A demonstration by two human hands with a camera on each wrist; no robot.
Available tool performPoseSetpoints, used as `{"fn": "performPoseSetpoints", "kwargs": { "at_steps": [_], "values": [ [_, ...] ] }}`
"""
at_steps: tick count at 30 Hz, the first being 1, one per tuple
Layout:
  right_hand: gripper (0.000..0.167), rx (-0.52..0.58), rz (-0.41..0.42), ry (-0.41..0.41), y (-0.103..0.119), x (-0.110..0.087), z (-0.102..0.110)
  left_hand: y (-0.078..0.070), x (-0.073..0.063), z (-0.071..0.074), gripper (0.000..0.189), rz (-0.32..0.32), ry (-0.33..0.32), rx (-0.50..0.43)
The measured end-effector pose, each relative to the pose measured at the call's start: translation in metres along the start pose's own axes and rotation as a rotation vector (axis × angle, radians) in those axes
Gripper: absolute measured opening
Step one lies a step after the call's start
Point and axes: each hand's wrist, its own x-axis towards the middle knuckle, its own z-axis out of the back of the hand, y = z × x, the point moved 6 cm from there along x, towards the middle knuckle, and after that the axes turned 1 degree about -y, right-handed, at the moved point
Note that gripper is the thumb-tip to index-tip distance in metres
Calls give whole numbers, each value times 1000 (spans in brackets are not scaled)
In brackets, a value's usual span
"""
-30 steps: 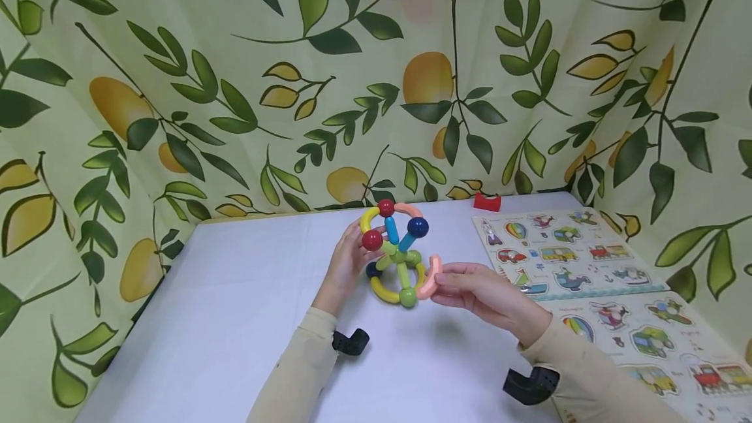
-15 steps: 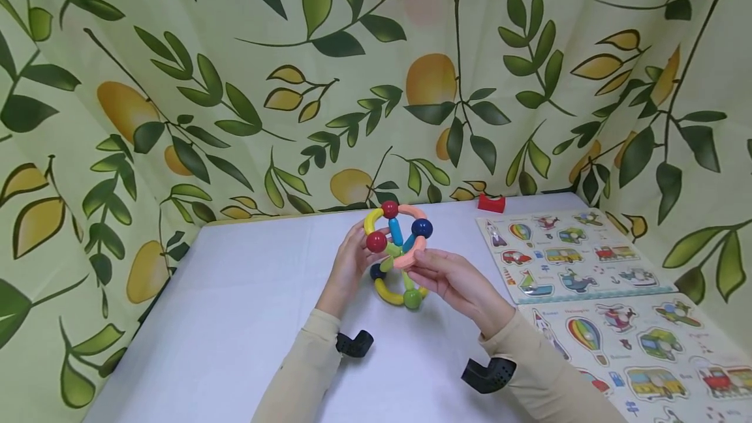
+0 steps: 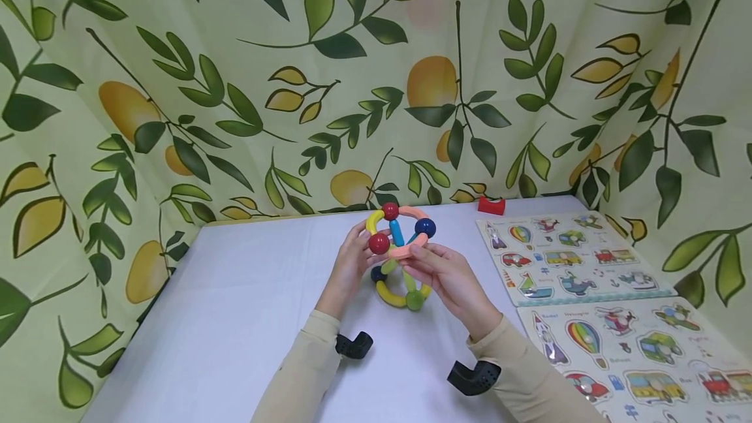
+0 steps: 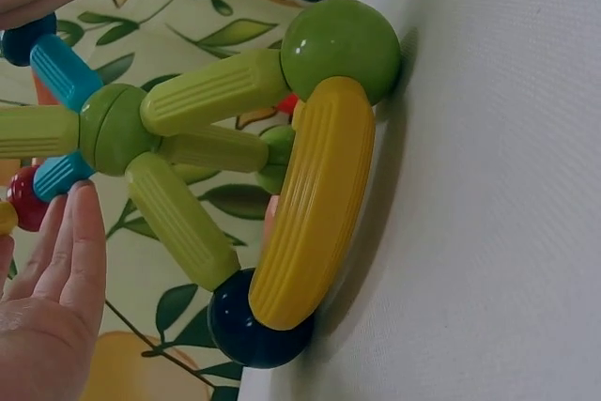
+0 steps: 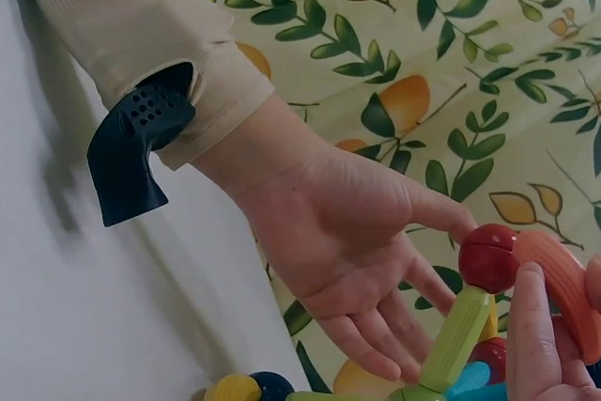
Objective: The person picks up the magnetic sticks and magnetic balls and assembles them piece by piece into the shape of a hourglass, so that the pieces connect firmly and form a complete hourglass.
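A toy built of magnetic balls and rods (image 3: 396, 292) stands on the table between the hands. My right hand (image 3: 452, 282) pinches a pink curved rod (image 3: 401, 252) at its upper front. One end of that rod meets a red ball (image 5: 488, 258) in the right wrist view; the other lies close to a dark blue ball (image 3: 425, 228). My left hand (image 3: 345, 269) holds the toy's left side, thumb at the red ball. In the left wrist view its fingers (image 4: 86, 241) reach a blue rod (image 4: 64, 174). A yellow curved rod (image 4: 315, 204) joins green and dark blue balls below.
Two picture puzzle boards (image 3: 529, 273) with vehicles lie on the right of the white table (image 3: 235, 292). A small red block (image 3: 491, 205) sits at the back edge. Leaf-patterned cloth (image 3: 376, 83) hangs behind and at the sides.
My right hand has moved left and inward with the pink curved rod, from beside the toy to its upper front. The left hand has stayed at the toy's left side.
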Motion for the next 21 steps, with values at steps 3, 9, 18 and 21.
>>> {"fn": "performPoseSetpoints", "kwargs": {
  "at_steps": [3, 9, 18, 21],
  "values": [
    [33, 6, 18, -12, 2, 2, -2, -2, 1, -1, 53, 0, 1, -4],
    [36, 25, 32, -27, 2, 6, -8, -4, 1, 2, 52, 0, -23, -3],
    [39, 5, 58, -64, -2, 9, -8, -1, 1, 3, 56, 3, -15, 6],
    [41, -77, 64, -65, -4, 7, -5, 1, -1, 2, 56, 6, -13, 11]
  ]
}}
